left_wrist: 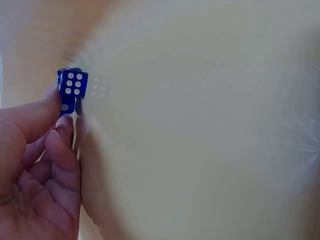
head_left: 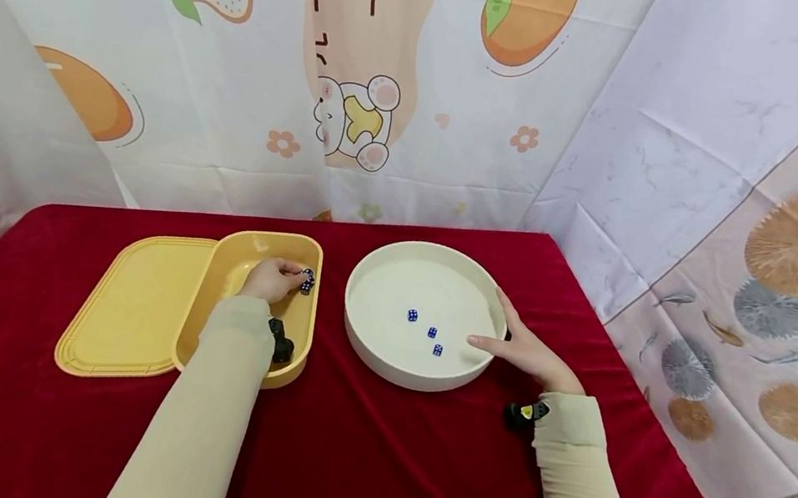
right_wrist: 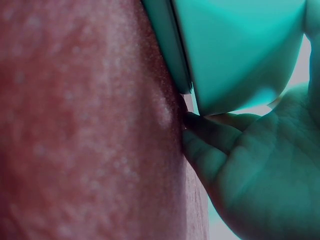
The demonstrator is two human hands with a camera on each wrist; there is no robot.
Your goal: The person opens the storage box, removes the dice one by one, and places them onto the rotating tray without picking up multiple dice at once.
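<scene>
- Dice are the things in hand: three blue dice (head_left: 431, 331) with white pips lie loose on the floor of the round white tray (head_left: 384, 361), spread in a short diagonal line, apart from each other.
- More blue dice (head_left: 306, 281) sit at the fingertips of the left hand (head_left: 274, 279); the left wrist view shows one (left_wrist: 73, 83) with a six-pip face plainly, and a second partly hidden below it, pinched between thumb and curled fingers. Whether more are held cannot be told.
- Nearest the camera, two beige sleeves reach forward over the red tabletop (head_left: 371, 464), each with a small black device at the wrist.
- The right hand (head_left: 525, 350) rests against the right side of the round white tray, fingers straight and relaxed along the rim, thumb at the outer wall, not curled round it. In the right wrist view the fingers lie against the tray's wall where it meets the cloth.
- The left hand is inside the yellow box (head_left: 294, 353), an oblong tub with rounded corners standing just left of the tray, near it but apart.
- One flat yellow lid (head_left: 125, 314) lies to the left of the box; its right edge runs under or against the tub.
- Behind the tabletop hangs a backdrop cloth (head_left: 253, 95) printed with a pear, oranges, small flowers and a cartoon bear; it bears some characters, cut off and not readable.
- To the right hangs a marble-pattern sheet (head_left: 690, 111).
</scene>
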